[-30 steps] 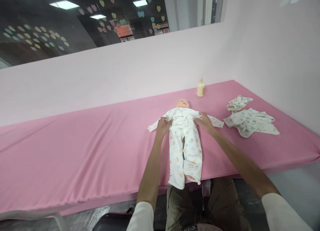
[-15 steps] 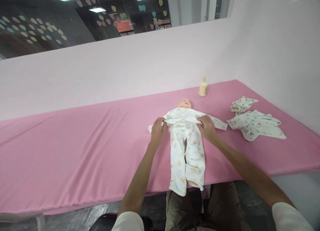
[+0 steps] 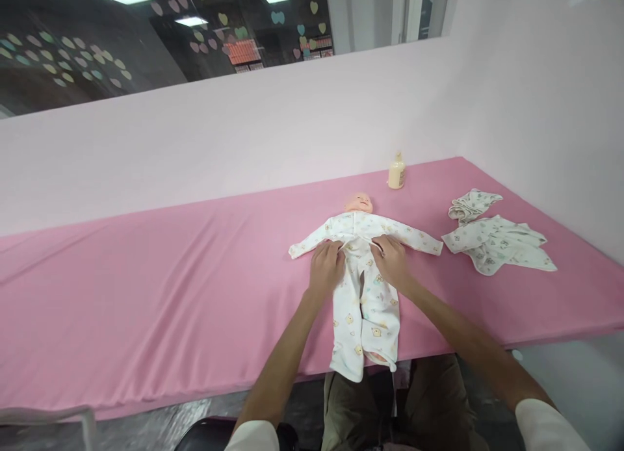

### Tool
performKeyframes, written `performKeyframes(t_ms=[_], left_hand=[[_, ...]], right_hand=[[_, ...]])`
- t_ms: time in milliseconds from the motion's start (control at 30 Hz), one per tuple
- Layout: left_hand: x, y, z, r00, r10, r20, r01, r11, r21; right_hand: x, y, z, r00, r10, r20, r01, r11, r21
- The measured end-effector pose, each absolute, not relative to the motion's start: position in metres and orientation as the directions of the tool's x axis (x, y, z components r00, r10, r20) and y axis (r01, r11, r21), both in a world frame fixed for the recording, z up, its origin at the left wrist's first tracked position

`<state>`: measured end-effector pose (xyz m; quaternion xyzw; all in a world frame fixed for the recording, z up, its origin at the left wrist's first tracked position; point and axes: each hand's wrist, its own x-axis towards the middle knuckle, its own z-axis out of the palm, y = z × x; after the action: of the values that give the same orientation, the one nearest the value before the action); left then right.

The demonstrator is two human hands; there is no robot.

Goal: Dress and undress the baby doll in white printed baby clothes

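Note:
A baby doll (image 3: 359, 203) lies on its back on the pink table (image 3: 170, 288), dressed in a white printed romper (image 3: 365, 308) whose legs reach the table's front edge. My left hand (image 3: 325, 267) rests on the doll's waist at the left, fingers curled onto the fabric. My right hand (image 3: 391, 261) lies on the waist at the right, fingers bent and pressing the cloth near the shirt hem. Both sleeves spread out flat to the sides.
A small cream bottle (image 3: 396, 172) stands at the back by the wall. A heap of white printed baby clothes (image 3: 492, 240) lies to the right. A pale wall runs along the back and right side.
Both hands moved inward and down from the doll's sides to its waist. The shirt hem, lifted half a second ago, now lies flat over the body.

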<state>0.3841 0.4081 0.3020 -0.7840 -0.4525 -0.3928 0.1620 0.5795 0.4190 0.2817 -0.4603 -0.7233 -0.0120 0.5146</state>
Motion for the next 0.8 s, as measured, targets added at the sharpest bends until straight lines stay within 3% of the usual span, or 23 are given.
performKeyframes(t_ms=[100, 200, 300, 400, 467, 567, 700, 800], left_hand=[[0.381, 0.396, 0.308, 0.413, 0.616, 0.67, 0.816, -0.578, 0.029], [0.379, 0.378, 0.304, 0.552, 0.659, 0.511, 0.763, -0.647, 0.01], [0.381, 0.368, 0.301, 0.531, 0.714, 0.457, 0.748, -0.648, 0.142], [0.382, 0.37, 0.309, 0.462, 0.764, 0.451, 0.687, -0.63, 0.362], [0.381, 0.378, 0.321, 0.391, 0.814, 0.431, 0.638, -0.576, 0.51], [0.38, 0.406, 0.338, 0.232, 0.886, 0.402, 0.634, -0.451, 0.628], [0.39, 0.464, 0.342, 0.121, 0.915, 0.385, 0.695, -0.355, 0.625], [0.405, 0.498, 0.331, 0.096, 0.946, 0.31, 0.741, -0.275, 0.612]], right_hand=[[0.582, 0.41, 0.283, -0.078, 0.637, 0.767, 0.674, 0.601, -0.43], [0.589, 0.389, 0.274, -0.282, 0.686, 0.671, 0.654, 0.649, -0.389], [0.59, 0.37, 0.267, -0.383, 0.741, 0.551, 0.618, 0.649, -0.443], [0.589, 0.364, 0.273, -0.405, 0.765, 0.5, 0.584, 0.637, -0.502], [0.588, 0.372, 0.286, -0.365, 0.807, 0.464, 0.593, 0.585, -0.553], [0.584, 0.406, 0.313, -0.095, 0.915, 0.393, 0.705, 0.34, -0.622], [0.562, 0.479, 0.347, 0.049, 0.947, 0.318, 0.776, 0.164, -0.609], [0.537, 0.522, 0.355, 0.037, 0.979, 0.202, 0.879, 0.064, -0.472]])
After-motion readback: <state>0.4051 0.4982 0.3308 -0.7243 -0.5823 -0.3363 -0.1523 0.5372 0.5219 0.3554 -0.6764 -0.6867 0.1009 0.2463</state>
